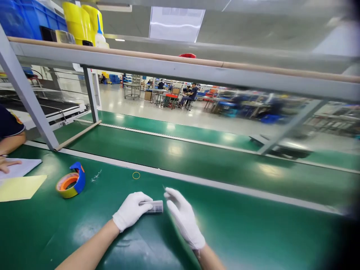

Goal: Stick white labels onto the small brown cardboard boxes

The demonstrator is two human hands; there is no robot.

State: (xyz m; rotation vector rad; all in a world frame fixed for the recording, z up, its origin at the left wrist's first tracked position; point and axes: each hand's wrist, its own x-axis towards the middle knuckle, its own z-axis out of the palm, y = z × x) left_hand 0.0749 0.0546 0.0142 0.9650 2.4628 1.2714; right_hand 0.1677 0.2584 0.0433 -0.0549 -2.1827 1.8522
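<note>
Both my hands wear white gloves and rest on the green bench top [230, 228]. My left hand [131, 210] grips a small grey rectangular part [155, 206] that lies flat, its right end sticking out past my fingers. My right hand [182, 217] lies just to the right of that part, fingers stretched forward and slightly apart. A thin pin-like piece shows at its fingertips, too small to make out clearly.
A tape roll in a blue dispenser [71, 182] sits to the left. A small yellow ring [136, 175] lies ahead of my hands. Another person's arm [9, 144] rests on papers [19, 178] at far left. A green conveyor belt [197, 157] runs beyond, under a shelf frame [180, 69].
</note>
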